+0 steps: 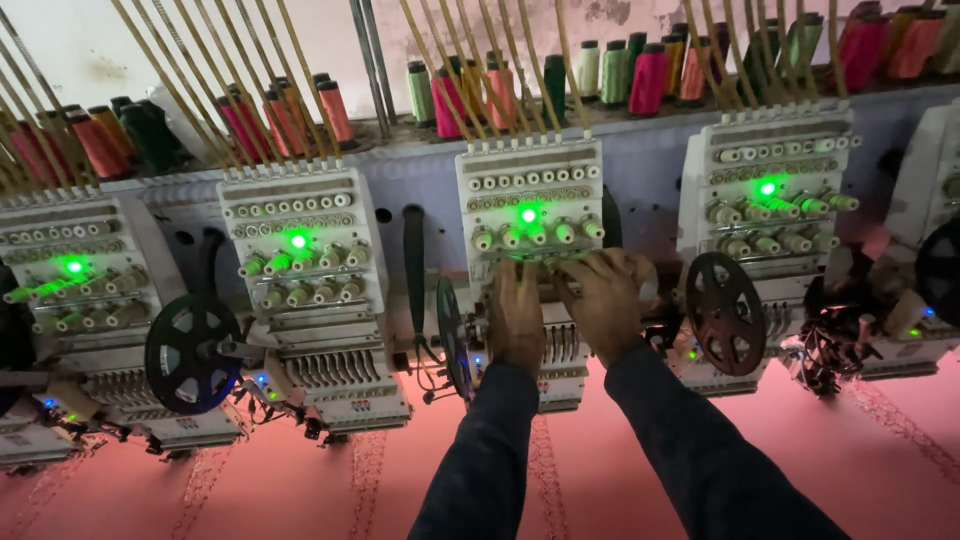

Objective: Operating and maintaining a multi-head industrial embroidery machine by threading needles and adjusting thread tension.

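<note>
Embroidery head (530, 215) with a green light stands third from the left in the machine row. Both hands rest on its front: left hand (517, 315) and right hand (603, 300), fingers curled, gripping nothing I can make out, above pink fabric (300, 480).

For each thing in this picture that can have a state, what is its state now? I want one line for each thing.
Left hand: pressed on the front of the middle embroidery head, fingers bent.
Right hand: on the same head, beside the left hand.
Middle embroidery head: green lamp lit.
Other heads' lamps: lit green.
Dark spoked reel: mounted upright.
Thread cones: standing on the shelf.
Pink fabric: spread flat below the heads.
</note>
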